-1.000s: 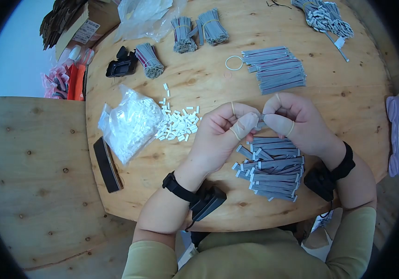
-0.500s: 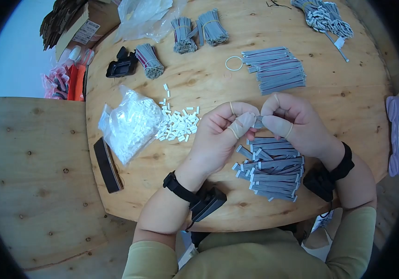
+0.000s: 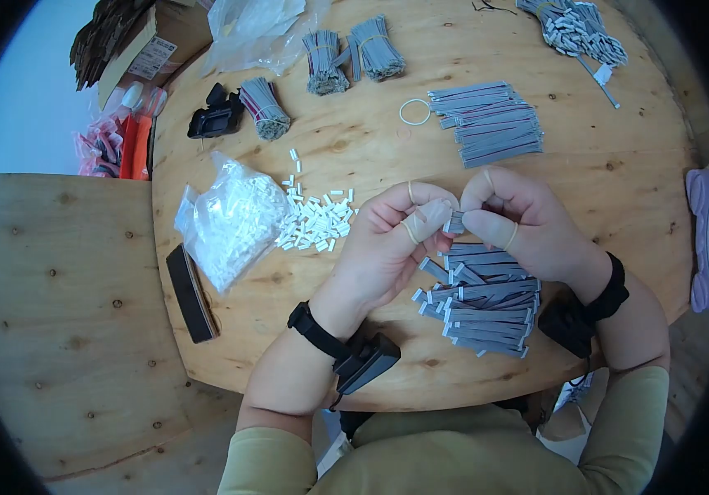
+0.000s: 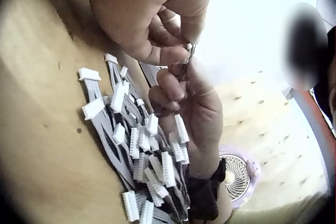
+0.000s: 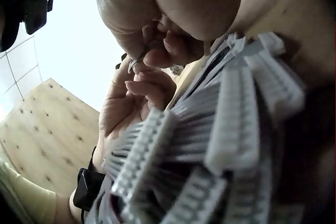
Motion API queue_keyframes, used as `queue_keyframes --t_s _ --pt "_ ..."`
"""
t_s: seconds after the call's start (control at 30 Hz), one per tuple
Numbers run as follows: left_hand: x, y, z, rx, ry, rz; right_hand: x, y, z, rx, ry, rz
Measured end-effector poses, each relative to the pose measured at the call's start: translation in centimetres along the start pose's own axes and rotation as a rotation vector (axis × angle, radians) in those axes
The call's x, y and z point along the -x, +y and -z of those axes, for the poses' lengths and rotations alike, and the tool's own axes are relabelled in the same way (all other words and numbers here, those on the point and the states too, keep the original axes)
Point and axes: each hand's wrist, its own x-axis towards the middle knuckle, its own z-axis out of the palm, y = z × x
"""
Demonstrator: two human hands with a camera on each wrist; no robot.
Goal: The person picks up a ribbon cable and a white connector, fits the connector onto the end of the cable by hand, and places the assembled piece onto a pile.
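In the head view the left hand point(image 3: 392, 239) pinches a white connector at the end of a short grey ribbon cable point(image 3: 454, 223) between thumb and index finger. The right hand point(image 3: 528, 219) pinches the same cable from the other side, its fingertips close to the left ones. Both hands wear pale finger covers. Just below them lies a pile of grey cables with white connectors point(image 3: 491, 309). The left wrist view shows the fingertips meeting above white connectors point(image 4: 168, 169); in the right wrist view large connectors point(image 5: 233, 119) stand close to the camera.
Loose white connectors point(image 3: 317, 221) lie beside a clear bag point(image 3: 239, 219) on the left. A black case point(image 3: 216, 115), banded cable bundles point(image 3: 379, 49), a ring point(image 3: 414, 111) and a row of cables point(image 3: 495, 124) are farther back. A dark flat block point(image 3: 192, 293) lies at the left edge.
The right fingertips have shifted slightly left, and more of the grey cable piece between the two hands is visible. Both hands keep their pinch.
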Motion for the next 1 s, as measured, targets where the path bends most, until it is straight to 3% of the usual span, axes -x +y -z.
queue_keyframes --t_s 0.33,0.6,0.83,1.0 --pt "0.2 -0.1 -0.4 -0.189 0.091 -0.076 0.0 -0.2 0.0 0.071 0.077 -0.081" --pt "0.2 -0.6 -0.9 -0.413 0.188 -0.161 0.1 0.3 -0.2 0.053 0.087 -0.018" --pt "0.3 -0.4 -1.0 -0.288 0.131 -0.146 -0.1 -0.1 0.0 0.022 0.131 -0.055" --pt "0.2 -0.1 -0.5 -0.219 0.129 -0.077 -0.1 -0.1 0.2 -0.040 0.064 -0.021"
